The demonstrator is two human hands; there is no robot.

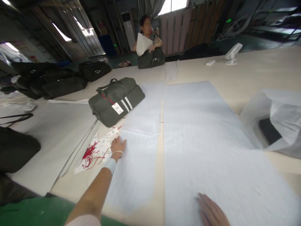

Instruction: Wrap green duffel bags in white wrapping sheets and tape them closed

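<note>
My left hand (118, 146), with a bracelet at the wrist, is at the left edge of a narrow stack of translucent plastic sheets (138, 157). Its thumb stands apart from the fingers and I see nothing in it. Just left of it lies a pile of white hang tags (102, 147) with red strings (89, 153). My right hand (211, 210), partly cut off by the bottom edge, is over a wider stack of sheets (199, 163) with fingers stretched out, slightly blurred. Beyond my left hand sits a dark green duffel bag (110, 108) with two white stripes and a tag.
Across the table a person (154, 40) handles another dark bag (150, 59) and a white sheet. Several dark bags (63, 83) are piled at the far left, and one (16, 150) is nearer. A plastic-wrapped dark item (270, 130) lies right; a small white fan (232, 54) stands behind.
</note>
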